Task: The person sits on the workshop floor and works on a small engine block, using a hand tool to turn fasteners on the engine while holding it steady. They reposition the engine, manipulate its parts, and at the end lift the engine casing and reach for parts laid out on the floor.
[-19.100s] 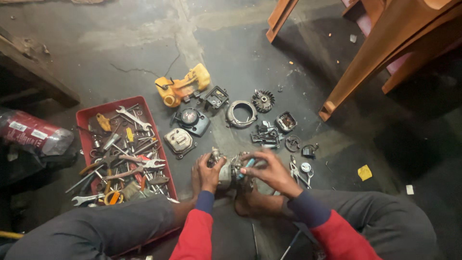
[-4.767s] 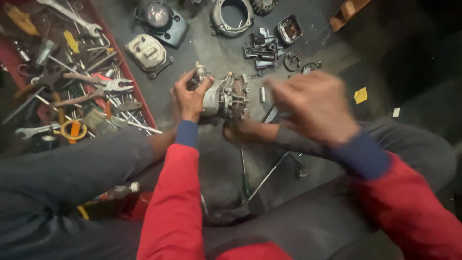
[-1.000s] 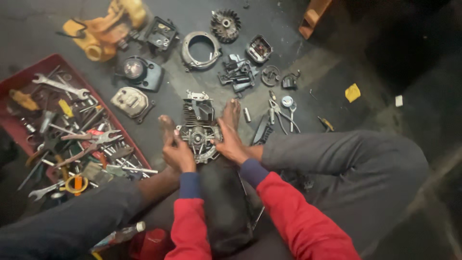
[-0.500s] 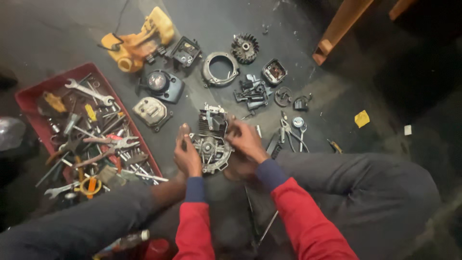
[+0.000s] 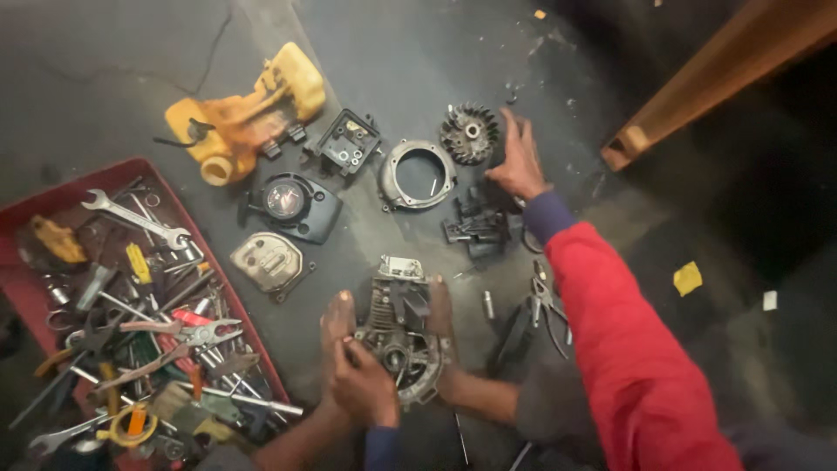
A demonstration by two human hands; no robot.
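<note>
The grey finned metal engine block (image 5: pixel 397 336) was steadied between bare feet, gripped by the left hand (image 5: pixel 364 384); beyond it, the right hand (image 5: pixel 520 161), fingers spread, touched the black finned flywheel (image 5: pixel 470 133). Disassembly appeared well advanced.

View: single head-worn camera, no second view to overlap.
Position: above the left hand (image 5: pixel 362 384), which rests on the engine block (image 5: pixel 399 336).
Facing: steeply down at the dark floor (image 5: pixel 418 61).
Nearness: close; the right hand (image 5: pixel 520 161) reaches toward the frame's top.
Coverage: red tool tray (image 5: pixel 105 174) left of the hands, wooden furniture leg (image 5: pixel 697 78) far right.
</note>
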